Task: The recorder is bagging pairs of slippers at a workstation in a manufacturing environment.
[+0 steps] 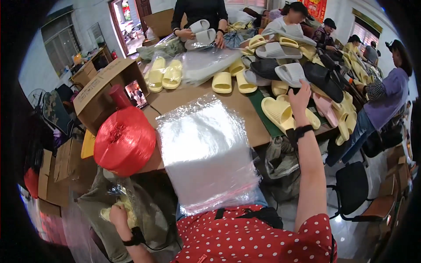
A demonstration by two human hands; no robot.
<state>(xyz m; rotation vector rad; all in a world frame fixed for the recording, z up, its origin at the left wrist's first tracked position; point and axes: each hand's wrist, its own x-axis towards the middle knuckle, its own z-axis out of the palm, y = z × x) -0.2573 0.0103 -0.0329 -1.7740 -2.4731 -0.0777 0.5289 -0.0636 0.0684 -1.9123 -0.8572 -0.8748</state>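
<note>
My left hand (118, 215) is low at the left, its fingers curled against pale yellow slippers (130, 215) in clear plastic, at the mouth of a grey-green sack (98, 199). Part of its grip is hidden. At the right, my right hand (300, 97) reaches up to a slipper pile, thumb and fingers apart. Its fingertips meet the lower edge of a light grey slipper (290, 73); a yellow slipper (277, 110) lies just left of the wrist. Between my arms, a stack of clear plastic bags (206, 149) overhangs the table's near edge.
A large red roll of plastic twine (125, 142) stands left of the bags, before an open cardboard box (107, 83) with a phone (136, 94). Bagged yellow slippers (164, 74) lie beyond. Across the table a person holds grey slippers (201, 35). A chair (355, 188) stands at the right.
</note>
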